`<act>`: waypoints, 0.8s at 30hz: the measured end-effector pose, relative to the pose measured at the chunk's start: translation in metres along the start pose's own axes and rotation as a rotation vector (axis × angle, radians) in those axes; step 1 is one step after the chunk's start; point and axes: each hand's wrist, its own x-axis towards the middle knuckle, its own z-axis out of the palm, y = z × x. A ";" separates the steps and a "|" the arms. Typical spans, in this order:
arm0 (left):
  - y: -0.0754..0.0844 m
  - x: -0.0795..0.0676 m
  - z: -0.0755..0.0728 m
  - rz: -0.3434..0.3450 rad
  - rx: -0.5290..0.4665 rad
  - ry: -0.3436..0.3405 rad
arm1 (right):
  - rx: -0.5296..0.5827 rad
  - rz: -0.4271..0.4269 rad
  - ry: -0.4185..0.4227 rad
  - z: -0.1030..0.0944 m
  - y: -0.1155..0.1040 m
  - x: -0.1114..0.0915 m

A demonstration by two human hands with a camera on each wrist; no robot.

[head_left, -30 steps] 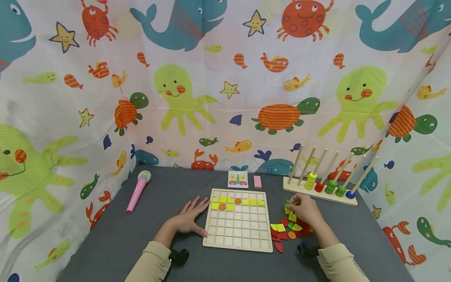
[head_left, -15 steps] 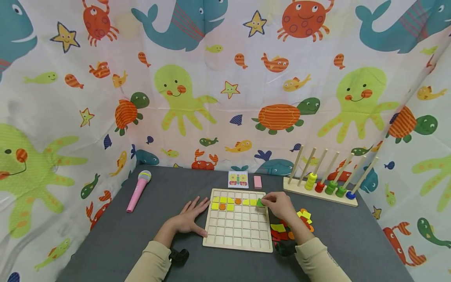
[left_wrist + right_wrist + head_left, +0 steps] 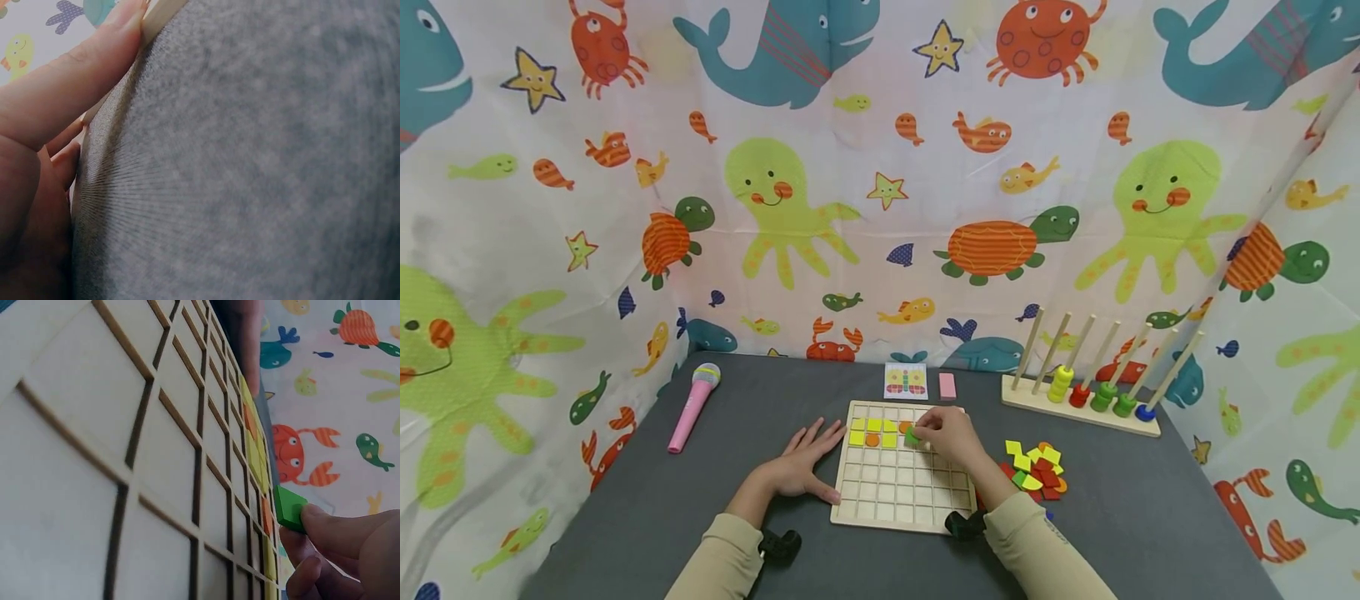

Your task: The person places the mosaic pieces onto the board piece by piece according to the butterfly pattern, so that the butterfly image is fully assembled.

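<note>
A green square tile [image 3: 912,436] is pinched between thumb and fingers of my right hand [image 3: 953,437], over the second row of the wooden grid board [image 3: 904,493]. In the right wrist view the green tile [image 3: 290,509] is tilted above the board's far cells. Yellow tiles [image 3: 857,437] and orange round tiles [image 3: 872,440] lie in the top two rows; my right hand hides some cells. My left hand [image 3: 800,465] lies spread on the table, fingers straight, touching the board's left edge. The left wrist view shows its thumb [image 3: 75,87] against that edge.
Right of the board lies a pile of yellow, red, green and orange tiles [image 3: 1043,469]. Behind the board are a picture card [image 3: 906,381] and a pink block [image 3: 947,386]. A peg abacus [image 3: 1078,404] stands back right, a toy microphone [image 3: 695,407] left.
My right hand picked up the green tile from the pile, carried it left to the board's top right, then farther left to the second row. My left hand stayed put.
</note>
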 end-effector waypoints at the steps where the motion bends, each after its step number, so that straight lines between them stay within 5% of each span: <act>1: 0.000 0.000 0.000 0.000 -0.002 0.002 | 0.005 0.001 -0.001 0.003 -0.001 0.001; 24: 0.001 -0.002 -0.001 0.014 -0.002 0.001 | -0.119 -0.024 -0.013 0.018 -0.003 0.006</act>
